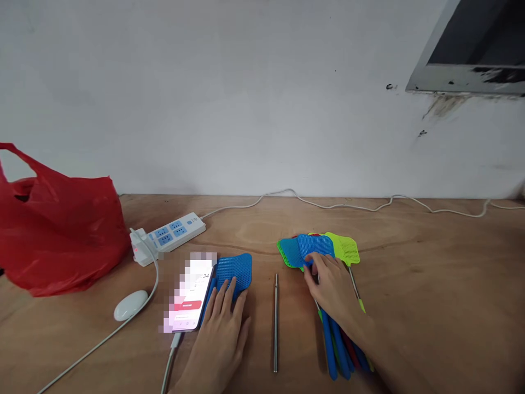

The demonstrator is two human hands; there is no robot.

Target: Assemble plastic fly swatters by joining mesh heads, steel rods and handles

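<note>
My left hand [221,328] lies flat with its fingers stretched over a blue fly swatter head [238,267], beside the phone. To the right, several fly swatters are piled with their handles towards me; blue, green, red and yellow-green parts show. My right hand [330,284] is curled over this pile, thumb and fingers closed at the lower edge of the top blue fly swatter [315,245]. The palm hides part of the stems. A yellow-green swatter head [346,249] sticks out at the right. Between my hands a bare metal rod [276,323] lies lengthwise on the table.
A lit phone [191,298] with a charging cable [172,350] lies left of my left hand. Behind it are a white power strip [174,232] and a white oval object [131,305]. A red plastic bag [61,230] stands far left on the wooden table [430,284], which meets a wall.
</note>
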